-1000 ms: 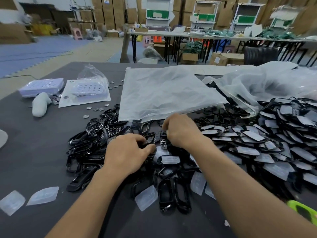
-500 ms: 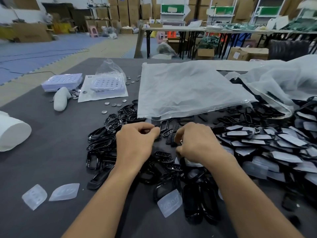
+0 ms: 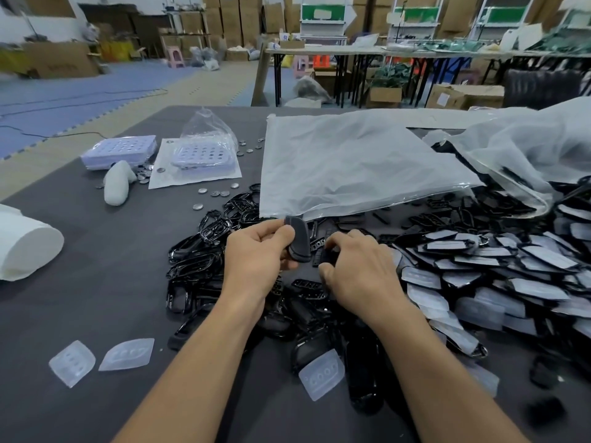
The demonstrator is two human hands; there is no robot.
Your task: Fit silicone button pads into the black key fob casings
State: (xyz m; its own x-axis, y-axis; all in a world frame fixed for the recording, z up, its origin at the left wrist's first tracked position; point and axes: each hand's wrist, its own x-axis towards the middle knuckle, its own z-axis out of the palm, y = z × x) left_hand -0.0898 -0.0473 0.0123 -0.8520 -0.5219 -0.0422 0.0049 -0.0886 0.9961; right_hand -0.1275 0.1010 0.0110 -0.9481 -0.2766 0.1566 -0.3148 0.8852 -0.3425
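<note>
My left hand (image 3: 256, 257) pinches a dark grey key fob casing (image 3: 299, 239) between thumb and fingers and holds it upright above the pile. My right hand (image 3: 355, 270) is just to its right, fingers curled down onto a small black part (image 3: 323, 255) in the heap of black casings (image 3: 204, 260). Translucent silicone button pads lie loose: two at the near left (image 3: 72, 362) (image 3: 127, 354) and one in front of me (image 3: 321, 374). A large pile of casings with pads on them (image 3: 499, 266) spreads to the right.
A big clear plastic bag (image 3: 348, 164) lies flat behind the hands, another crumpled bag (image 3: 524, 148) at the right. White trays (image 3: 118, 151), coin cells (image 3: 217, 193), a white glove-like object (image 3: 116, 183) and a white roll (image 3: 25, 247) sit at the left on the dark table (image 3: 96, 298).
My left hand has lifted a grey casing out of the pile and turned it upright. My right hand stays low in the heap. The view has shifted closer and leftward.
</note>
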